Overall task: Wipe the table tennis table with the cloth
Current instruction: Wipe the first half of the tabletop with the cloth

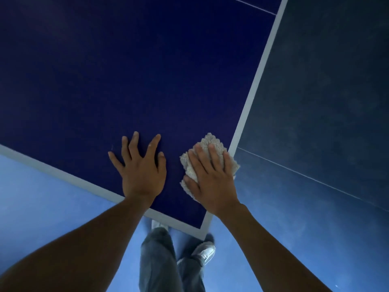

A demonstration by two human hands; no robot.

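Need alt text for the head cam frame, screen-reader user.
A person's right hand presses a crumpled pale cloth flat near the corner of a dark blue table tennis table, by its white edge line. The left hand rests spread beside it; legs and shoes show below.

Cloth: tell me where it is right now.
In the head view, the cloth lies flat under the right hand on the table, against its right white border near the corner, beside the left hand.

A games room: blue table tennis table (pixel 126 70) (white edge lines) over blue floor (pixel 42 197).
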